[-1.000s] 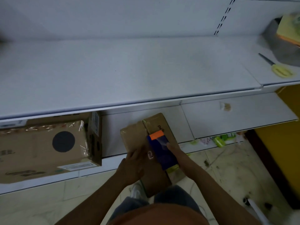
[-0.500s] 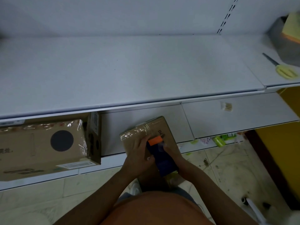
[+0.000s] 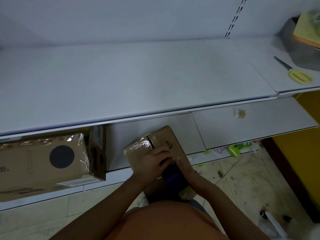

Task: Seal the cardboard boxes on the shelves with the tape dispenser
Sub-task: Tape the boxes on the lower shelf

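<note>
At 9 o'clock, a taped large box (image 3: 43, 163) sits shelved. My left hand (image 3: 152, 161) presses the small cardboard box (image 3: 166, 144) steady on the lower shelf (image 3: 251, 125); my right hand (image 3: 183, 166) grips the blue tape dispenser (image 3: 174, 175) over its seam.

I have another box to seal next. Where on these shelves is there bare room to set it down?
The upper shelf is bare from its left end to the scissors. The lower shelf has a strip between the large box and the small box. It is crowded where both hands work the tape dispenser.
</note>
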Demonstrator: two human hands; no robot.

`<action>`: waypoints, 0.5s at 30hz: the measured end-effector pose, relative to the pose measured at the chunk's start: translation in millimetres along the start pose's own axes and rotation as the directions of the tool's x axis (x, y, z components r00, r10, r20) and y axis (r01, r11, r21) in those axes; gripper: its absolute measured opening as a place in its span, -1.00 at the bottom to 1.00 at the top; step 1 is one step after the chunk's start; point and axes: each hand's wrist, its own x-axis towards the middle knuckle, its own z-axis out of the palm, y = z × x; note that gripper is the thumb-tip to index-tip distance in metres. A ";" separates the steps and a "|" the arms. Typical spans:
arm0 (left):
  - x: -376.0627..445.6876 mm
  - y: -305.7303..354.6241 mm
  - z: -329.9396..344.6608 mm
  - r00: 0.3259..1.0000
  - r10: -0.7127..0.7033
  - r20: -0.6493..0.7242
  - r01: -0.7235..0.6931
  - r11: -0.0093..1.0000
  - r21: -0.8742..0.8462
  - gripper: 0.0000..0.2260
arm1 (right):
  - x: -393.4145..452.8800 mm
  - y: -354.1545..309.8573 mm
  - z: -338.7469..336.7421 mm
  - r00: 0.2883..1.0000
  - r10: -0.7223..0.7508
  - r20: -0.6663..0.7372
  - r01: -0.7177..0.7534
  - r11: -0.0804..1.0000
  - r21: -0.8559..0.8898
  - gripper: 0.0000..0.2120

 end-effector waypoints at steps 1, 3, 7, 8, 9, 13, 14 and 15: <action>0.7 0.9 -1.1 0.999 0.036 -0.022 -0.036 0.999 0.003 -0.76 | 0.0 -8.7 8.5 0.997 0.065 -0.030 -0.064 0.997 0.037 -0.44; -0.6 2.9 -2.4 0.992 0.090 -0.088 -0.087 0.996 0.037 -0.78 | -1.9 -8.8 8.9 0.999 0.044 -0.019 -0.043 0.996 0.078 -0.60; 4.0 1.9 -12.8 0.982 -0.037 -0.188 0.036 0.999 -0.010 -0.82 | -10.3 -5.9 0.0 0.983 0.175 0.047 -0.177 0.983 0.054 -0.54; 7.2 2.1 -17.0 0.973 -0.113 -0.201 0.107 0.993 -0.040 -0.82 | -13.3 -5.5 -1.7 0.973 0.203 0.113 -0.206 0.978 0.016 -0.69; 11.8 2.9 -22.5 0.952 -0.228 -0.206 0.205 0.971 -0.125 -0.83 | -14.9 -4.7 -3.3 0.970 0.192 0.147 -0.192 0.981 -0.017 -0.81; 28.4 -4.2 -42.5 0.751 -0.646 -0.135 0.456 0.656 -0.602 -0.88 | -12.8 -2.0 -8.0 0.972 0.213 0.104 -0.213 0.977 -0.008 -0.87; 30.2 -8.9 -47.6 0.739 -0.659 -0.139 0.459 0.644 -0.612 -0.88 | -11.9 -5.0 -6.8 0.969 0.229 0.095 -0.232 0.973 0.011 -0.83; 30.9 -14.3 -52.4 0.740 -0.658 -0.143 0.468 0.655 -0.594 -0.87 | -8.9 -1.9 -5.7 0.964 0.251 0.092 -0.254 0.967 0.029 -0.80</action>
